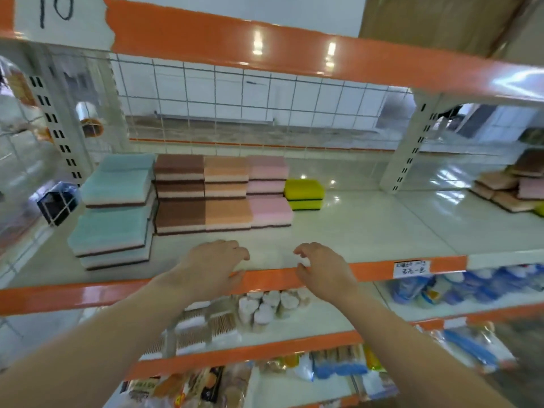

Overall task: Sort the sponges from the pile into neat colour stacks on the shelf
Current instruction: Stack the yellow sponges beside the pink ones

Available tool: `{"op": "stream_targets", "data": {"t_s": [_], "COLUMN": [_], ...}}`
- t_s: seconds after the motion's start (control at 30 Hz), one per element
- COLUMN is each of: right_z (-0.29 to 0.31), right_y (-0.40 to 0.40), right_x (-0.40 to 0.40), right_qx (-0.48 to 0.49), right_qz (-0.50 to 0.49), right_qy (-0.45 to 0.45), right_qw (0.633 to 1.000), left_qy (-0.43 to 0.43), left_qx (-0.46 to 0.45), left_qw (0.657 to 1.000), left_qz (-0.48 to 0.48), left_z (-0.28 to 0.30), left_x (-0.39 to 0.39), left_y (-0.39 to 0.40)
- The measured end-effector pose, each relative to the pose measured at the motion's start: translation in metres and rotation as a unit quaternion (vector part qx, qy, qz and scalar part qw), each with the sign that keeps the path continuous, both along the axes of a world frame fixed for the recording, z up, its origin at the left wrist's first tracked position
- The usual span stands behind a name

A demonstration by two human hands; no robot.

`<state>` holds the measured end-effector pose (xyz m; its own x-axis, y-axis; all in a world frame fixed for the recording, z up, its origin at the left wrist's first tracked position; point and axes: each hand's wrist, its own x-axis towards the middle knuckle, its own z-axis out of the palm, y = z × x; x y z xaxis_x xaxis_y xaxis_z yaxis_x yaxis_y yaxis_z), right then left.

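On the white shelf (368, 225), colour stacks stand side by side at the left: blue sponges (114, 207), brown sponges (180, 192), orange sponges (226, 192), pink sponges (268, 189) and a low yellow stack (304, 194). A loose pile of brown, orange and pink sponges (512, 187) lies at the far right of the shelf. My left hand (215, 263) and my right hand (322, 266) hover over the shelf's front edge, fingers loosely curled, holding nothing.
An orange beam (265, 45) of the shelf above runs overhead. White uprights (409, 142) and a wire grid back (235, 92) bound the bay. Lower shelves hold packaged goods (265, 307). A price label (411, 268) sits on the front rail.
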<state>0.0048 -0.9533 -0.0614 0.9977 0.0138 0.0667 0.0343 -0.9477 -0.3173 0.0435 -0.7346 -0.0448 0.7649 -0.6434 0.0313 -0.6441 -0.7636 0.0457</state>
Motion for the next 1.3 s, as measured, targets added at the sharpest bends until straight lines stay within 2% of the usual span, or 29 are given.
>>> {"op": "stream_targets", "data": {"t_s": [0.87, 1.3], "right_z": [0.002, -0.001], "right_y": [-0.293, -0.399], "right_x": [-0.076, -0.118], "right_qx": [-0.023, -0.033], "right_qz": [-0.148, -0.229], "right_qy": [-0.003, 0.01], "right_qw": [0.989, 0.973], "left_qy": [-0.019, -0.019], "left_qx": [-0.012, 0.019], "left_qw": [0.995, 0.987], "left_qz": [-0.095, -0.156], "left_z": [-0.008, -0.002], "left_x": [-0.007, -0.005], "left_y": [-0.301, -0.403]}}
